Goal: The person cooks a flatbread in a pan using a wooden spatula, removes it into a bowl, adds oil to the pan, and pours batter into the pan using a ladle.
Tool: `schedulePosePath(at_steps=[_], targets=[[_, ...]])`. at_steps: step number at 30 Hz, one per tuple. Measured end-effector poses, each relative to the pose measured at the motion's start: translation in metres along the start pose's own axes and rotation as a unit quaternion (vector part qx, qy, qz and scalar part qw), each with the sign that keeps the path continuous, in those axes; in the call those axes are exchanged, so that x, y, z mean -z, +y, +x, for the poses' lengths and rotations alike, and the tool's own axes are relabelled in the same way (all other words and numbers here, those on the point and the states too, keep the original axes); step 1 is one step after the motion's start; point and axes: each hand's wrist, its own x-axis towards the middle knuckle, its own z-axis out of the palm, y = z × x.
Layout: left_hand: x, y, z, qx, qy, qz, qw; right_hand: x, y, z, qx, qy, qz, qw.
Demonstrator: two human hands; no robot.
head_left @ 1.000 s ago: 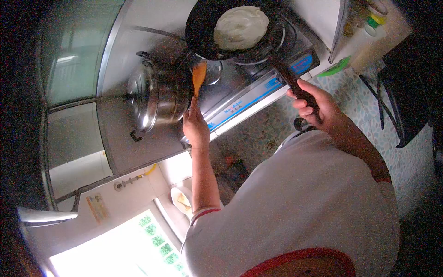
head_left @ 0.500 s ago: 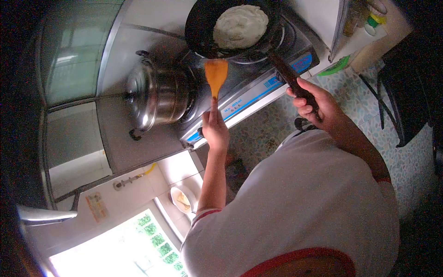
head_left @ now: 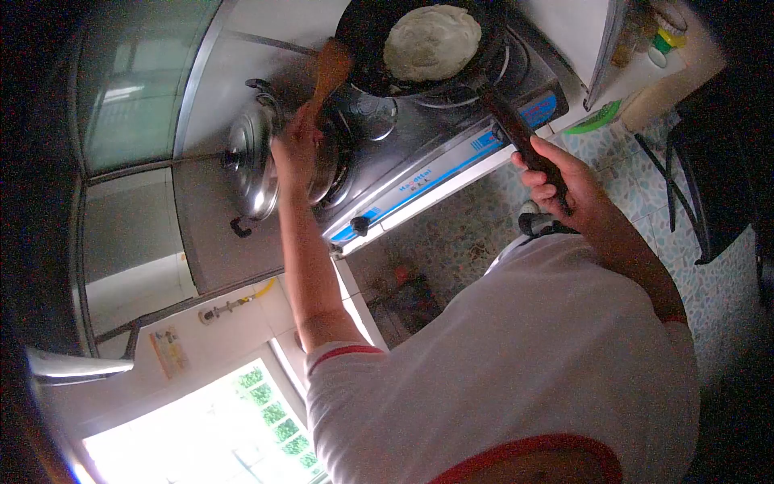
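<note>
A round pale pancake [head_left: 431, 44] lies flat in a black frying pan [head_left: 363, 56] on the stove. My right hand [head_left: 574, 184] is wrapped round the pan's dark handle [head_left: 522, 141]. My left hand [head_left: 295, 149] grips a wooden spatula [head_left: 332, 68]. The spatula's blade is raised beside the pan's left rim, apart from the pancake. Below that hand stands a lidded steel pot [head_left: 251, 157], partly covered by my hand and forearm.
The gas stove [head_left: 419, 181] has a blue-striped front panel with a knob [head_left: 360, 226]. Jars [head_left: 637, 40] stand on a shelf at the upper right. A black object with legs [head_left: 709, 185], perhaps a stool, is on the patterned floor. A bright window [head_left: 201, 427] is at lower left.
My left hand has moved left and up with the spatula, from the pan's near edge to above the pot. My right hand keeps hold of the pan handle. The view has shifted slightly.
</note>
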Motion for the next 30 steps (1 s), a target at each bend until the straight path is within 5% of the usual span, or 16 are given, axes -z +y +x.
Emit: schedulePosePath(at_steps=[4, 7, 9, 11, 13, 16, 19, 20, 24, 28, 30], targets=[[0.027, 0.026, 0.030, 0.022, -0.126, 0.071, 0.989, 0.003, 0.002, 0.002, 0.022, -0.009, -0.027, 0.999], [0.021, 0.008, 0.036, 0.016, -0.167, -0.061, 0.984, -0.010, 0.001, -0.004, 0.027, 0.028, -0.011, 0.999], [0.019, 0.013, 0.033, -0.045, -0.221, -0.023, 0.974, -0.012, 0.003, -0.004, 0.063, 0.061, -0.017, 0.996], [0.016, 0.031, 0.027, 0.002, -0.266, -0.108, 0.958, -0.005, 0.009, 0.004, 0.103, 0.074, -0.038, 0.991], [0.010, 0.052, 0.017, 0.158, -0.290, -0.306, 0.893, -0.007, 0.007, 0.000, 0.078, 0.072, -0.030, 0.994], [-0.009, 0.065, 0.000, 0.172, -0.191, -0.403, 0.879, -0.016, 0.001, -0.005, 0.036, 0.065, -0.003, 0.997], [-0.045, 0.048, -0.014, -0.055, -0.103, -0.038, 0.992, -0.016, 0.001, -0.007, 0.018, 0.048, -0.003, 0.999], [-0.051, 0.049, -0.017, 0.011, -0.088, -0.068, 0.994, -0.014, 0.000, -0.006, 0.013, 0.039, -0.007, 0.999], [-0.063, 0.041, -0.037, -0.043, -0.034, -0.032, 0.998, -0.003, 0.004, -0.001, 0.020, -0.034, -0.013, 0.999], [-0.060, 0.068, -0.053, 0.007, 0.081, -0.165, 0.983, -0.003, 0.003, 0.001, 0.024, -0.032, 0.003, 0.999], [-0.061, 0.059, -0.060, 0.042, 0.029, -0.117, 0.992, -0.001, 0.001, 0.000, 0.026, -0.047, 0.011, 0.998]])
